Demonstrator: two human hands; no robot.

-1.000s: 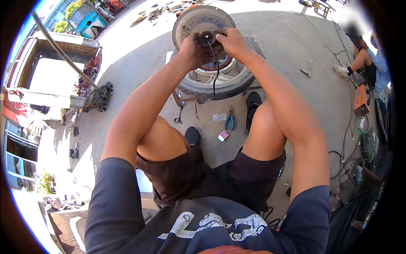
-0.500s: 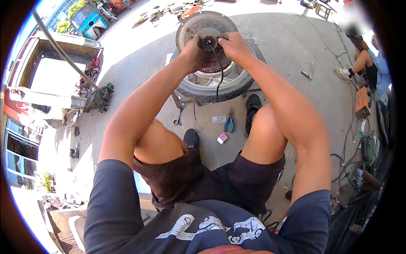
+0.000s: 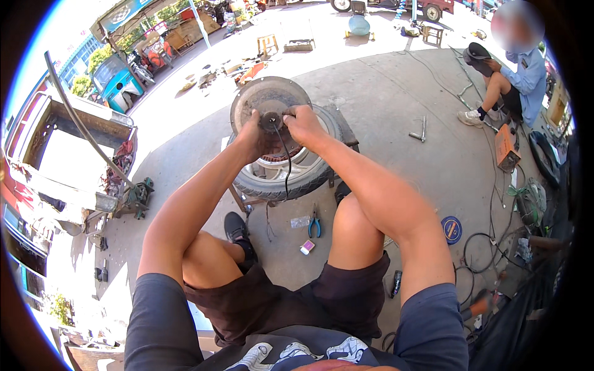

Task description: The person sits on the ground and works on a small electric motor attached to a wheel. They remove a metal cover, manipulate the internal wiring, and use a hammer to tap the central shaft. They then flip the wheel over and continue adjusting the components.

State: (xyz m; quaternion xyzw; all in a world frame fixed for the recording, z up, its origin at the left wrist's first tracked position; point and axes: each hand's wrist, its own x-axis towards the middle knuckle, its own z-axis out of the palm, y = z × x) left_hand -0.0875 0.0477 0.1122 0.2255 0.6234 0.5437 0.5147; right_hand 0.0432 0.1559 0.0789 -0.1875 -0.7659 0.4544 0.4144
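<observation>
A round, dirty metal hub cover point(image 3: 270, 96) is held up on edge over a wheel with a black tyre point(image 3: 291, 187) lying on a low stand. My left hand point(image 3: 251, 138) grips the cover beside its dark central collar point(image 3: 271, 121). My right hand point(image 3: 303, 125) pinches the collar's right side, fingers closed. A black cable point(image 3: 288, 162) comes out of the collar and hangs over the wheel. Below the cover, part of the copper winding point(image 3: 286, 154) shows inside the rim. My fingers behind the cover are hidden.
On the ground before me are blue-handled pliers point(image 3: 315, 224) and a small box point(image 3: 307, 247). A T-shaped metal tool point(image 3: 421, 130) lies farther right. A seated person point(image 3: 523, 86) is near an orange machine point(image 3: 507, 148) and loose cables. At left stands a cart frame point(image 3: 74, 148).
My view has tilted up and turned right, so the wheel and hands sit lower and farther left. Both hands keep their hold on the cover, which looks little changed.
</observation>
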